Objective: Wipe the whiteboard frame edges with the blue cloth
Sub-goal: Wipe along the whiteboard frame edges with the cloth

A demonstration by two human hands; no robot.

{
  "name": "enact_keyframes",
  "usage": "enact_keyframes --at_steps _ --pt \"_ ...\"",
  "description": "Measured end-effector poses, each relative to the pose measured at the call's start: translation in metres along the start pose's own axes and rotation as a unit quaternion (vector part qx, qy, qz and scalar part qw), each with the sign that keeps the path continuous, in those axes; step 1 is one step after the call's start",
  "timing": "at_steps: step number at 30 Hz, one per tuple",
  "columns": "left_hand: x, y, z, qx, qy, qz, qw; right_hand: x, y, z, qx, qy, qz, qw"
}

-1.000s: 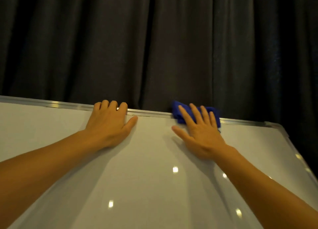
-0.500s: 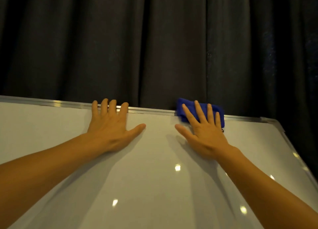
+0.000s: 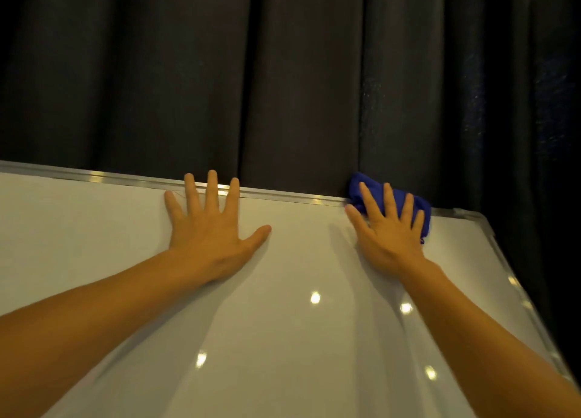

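A whiteboard (image 3: pixel 283 323) with a thin silver frame (image 3: pixel 292 196) fills the lower part of the head view. My left hand (image 3: pixel 210 232) lies flat on the board, fingers spread, with the fingertips over the top frame edge. My right hand (image 3: pixel 386 229) presses the blue cloth (image 3: pixel 421 207) flat against the top frame edge, close to the board's upper right corner (image 3: pixel 471 215). Most of the cloth is hidden under my fingers.
Dark pleated curtains (image 3: pixel 283 78) hang right behind the board. The frame's right edge (image 3: pixel 518 295) runs down and to the right. Light spots reflect on the glossy board surface.
My right hand has slid the blue cloth to the right along the top frame edge. My left hand has spread its fingers and lies flatter on the board.
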State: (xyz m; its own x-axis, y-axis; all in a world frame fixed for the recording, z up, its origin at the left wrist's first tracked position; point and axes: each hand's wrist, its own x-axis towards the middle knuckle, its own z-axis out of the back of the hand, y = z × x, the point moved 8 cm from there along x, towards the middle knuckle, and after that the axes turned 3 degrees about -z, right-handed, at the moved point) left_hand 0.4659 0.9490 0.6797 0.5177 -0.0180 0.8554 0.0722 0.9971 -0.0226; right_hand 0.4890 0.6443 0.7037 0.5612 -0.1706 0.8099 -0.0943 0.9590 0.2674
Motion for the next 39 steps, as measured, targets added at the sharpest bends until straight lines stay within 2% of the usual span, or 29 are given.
enact_keyframes --at_steps 2,3,6,8,9,10,13,14,15,18,21,23,25,27,28,30,32,34,35,37,39 --pt "0.0 -0.008 -0.001 0.001 -0.004 0.019 1.0 -0.006 0.027 -0.009 0.024 -0.012 -0.024 0.999" --pt "0.0 -0.01 -0.001 0.002 -0.003 0.025 1.0 -0.013 0.05 -0.014 0.031 -0.016 0.009 0.999" --pt "0.001 -0.002 -0.003 0.011 -0.001 0.035 0.999 -0.036 0.097 -0.025 0.007 -0.011 0.193 0.981" --pt "0.001 0.006 -0.004 0.015 -0.001 0.031 0.999 -0.028 0.08 -0.013 -0.035 -0.016 0.257 0.966" --pt "0.0 0.007 -0.004 0.014 0.002 0.03 0.999 -0.019 0.06 -0.006 -0.056 -0.015 0.259 0.964" --pt "-0.001 0.007 -0.004 0.014 0.006 0.031 0.999 -0.009 0.036 0.0 -0.065 -0.008 0.23 0.971" --pt "-0.003 -0.011 -0.004 0.002 0.014 0.036 0.999 0.008 -0.025 0.008 -0.013 -0.003 0.038 0.999" --pt "-0.003 -0.022 -0.004 -0.006 0.018 0.036 0.999 0.004 -0.023 0.004 0.005 -0.009 0.005 1.0" --pt "-0.002 -0.032 -0.004 -0.008 0.02 0.034 0.999 -0.002 -0.01 -0.004 0.022 -0.008 0.008 1.0" --pt "0.003 -0.054 -0.004 0.006 0.03 0.027 0.999 -0.027 0.041 -0.022 0.022 0.005 0.164 0.986" --pt "0.002 -0.071 -0.008 0.008 0.03 -0.004 1.0 -0.025 0.014 -0.006 -0.032 -0.013 0.249 0.968" --pt "-0.002 -0.083 -0.012 0.007 0.033 -0.03 0.999 -0.01 -0.033 0.01 -0.054 -0.015 0.203 0.978" --pt "-0.004 -0.094 -0.016 0.002 0.036 -0.039 0.999 0.005 -0.079 0.021 -0.029 -0.026 0.056 0.998" --pt "-0.002 -0.109 -0.019 0.006 0.042 -0.038 0.998 0.006 -0.082 0.014 0.02 -0.034 -0.075 0.996" --pt "-0.001 -0.119 -0.021 0.007 0.048 -0.034 0.998 0.003 -0.066 0.006 0.044 -0.031 -0.08 0.995" --pt "0.002 -0.142 -0.026 0.015 0.058 -0.026 0.998 -0.012 -0.023 -0.01 0.063 -0.002 0.042 0.997" --pt "0.003 -0.154 -0.029 0.022 0.058 -0.032 0.998 -0.02 -0.019 -0.008 0.02 0.016 0.182 0.983" --pt "0.003 -0.159 -0.031 0.017 0.051 -0.048 0.997 -0.012 -0.063 0.009 -0.049 0.005 0.21 0.976" --pt "0.003 -0.16 -0.032 0.012 0.044 -0.058 0.997 -0.004 -0.096 0.016 -0.069 0.005 0.168 0.983" --pt "0.001 -0.164 -0.034 0.003 0.034 -0.072 0.997 0.005 -0.16 0.032 -0.057 -0.001 0.004 0.998" --pt "0.001 -0.176 -0.034 0.001 0.037 -0.068 0.997 -0.001 -0.178 0.032 -0.012 -0.01 -0.125 0.992"
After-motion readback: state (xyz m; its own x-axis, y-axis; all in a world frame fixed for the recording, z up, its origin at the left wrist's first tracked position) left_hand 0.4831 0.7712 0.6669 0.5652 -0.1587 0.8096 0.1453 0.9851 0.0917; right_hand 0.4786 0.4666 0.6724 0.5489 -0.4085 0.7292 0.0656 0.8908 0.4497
